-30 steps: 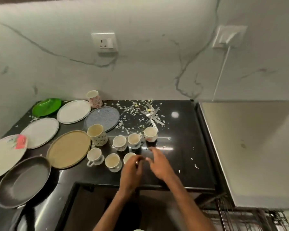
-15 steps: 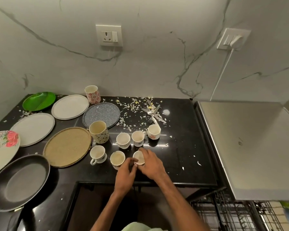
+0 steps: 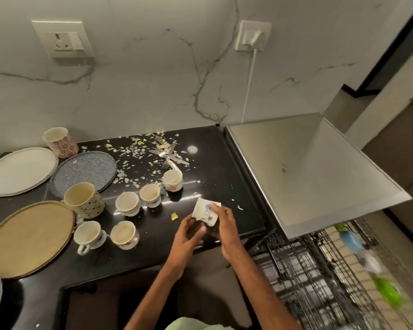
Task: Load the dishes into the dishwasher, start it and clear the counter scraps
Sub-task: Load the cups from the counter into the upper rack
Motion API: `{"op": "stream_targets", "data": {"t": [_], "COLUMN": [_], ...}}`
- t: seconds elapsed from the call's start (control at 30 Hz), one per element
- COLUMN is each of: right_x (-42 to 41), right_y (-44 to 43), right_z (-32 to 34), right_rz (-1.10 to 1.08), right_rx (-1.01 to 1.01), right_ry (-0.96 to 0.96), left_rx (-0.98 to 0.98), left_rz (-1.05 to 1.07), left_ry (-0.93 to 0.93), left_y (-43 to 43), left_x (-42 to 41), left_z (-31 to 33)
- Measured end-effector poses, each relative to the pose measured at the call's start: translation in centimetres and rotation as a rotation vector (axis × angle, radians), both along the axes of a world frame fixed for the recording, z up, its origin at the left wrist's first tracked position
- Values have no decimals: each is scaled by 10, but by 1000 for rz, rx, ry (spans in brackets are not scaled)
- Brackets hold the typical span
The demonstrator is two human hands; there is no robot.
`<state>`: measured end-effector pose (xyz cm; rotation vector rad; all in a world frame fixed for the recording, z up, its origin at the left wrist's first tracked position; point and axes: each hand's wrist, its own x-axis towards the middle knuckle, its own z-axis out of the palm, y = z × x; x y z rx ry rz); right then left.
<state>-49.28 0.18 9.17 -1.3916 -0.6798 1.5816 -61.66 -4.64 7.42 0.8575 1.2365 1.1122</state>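
A person stands at a black desk (image 3: 212,163) set against a marbled wall, seen from above, with both bare forearms reaching in from below.

The right hand (image 3: 224,225) grips a small white cup (image 3: 205,210), lifted off the desk and tipped so its side faces up, fingers wrapped over its right side. The cup carries a blue print, too blurred to read. The left hand (image 3: 188,232) is cupped just beside and below it, fingers curled; I cannot tell whether it touches or holds the cup. Both hands hover over the front edge of the desk, near the dishwasher (image 3: 308,172), whose grey top sits to their right. Its wire rack (image 3: 296,265) sticks out below, just right of the right forearm.

To the left of the hands the other cups (image 3: 127,203) stand upright on the desk in two loose rows, five in all. Further left stand a speckled mug (image 3: 82,200) and, by the wall, a flowered mug (image 3: 60,141). A tan plate (image 3: 26,236), a grey plate (image 3: 84,171) and a white plate (image 3: 20,170) lie flat at the left.

Pale scraps (image 3: 134,151) are scattered across the back of the desk around crossed forks (image 3: 168,154). One yellow scrap (image 3: 174,216) lies just left of the hands.

On the wall are a socket (image 3: 62,40) and a plug (image 3: 253,35) with a white cord hanging down.
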Motion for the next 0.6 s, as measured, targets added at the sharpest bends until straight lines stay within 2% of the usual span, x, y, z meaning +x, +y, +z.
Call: {"op": "stream_targets", "data": {"t": [0.2,0.37,0.43,0.53,0.6], "right_x": [38,73,92,135,168], "right_y": [-11,-12,-11,-12,-16], "right_z": [18,30,36,35,35], "right_rz": [0,5,16,-20,-87], "right_rx": [-87,-124,-120,-18,66], "right_ry": [26,44,-29,-243,-265], "left_rx": [145,153,177,214,228], "left_rz": [-192,-186,-181,-209,-281], "left_ry": [-48,-39,-12,66,89], "left_y": [22,32,34,36,34], "left_x": [47,80,95,123,143], "left_z": [28,43,45,48,49]}}
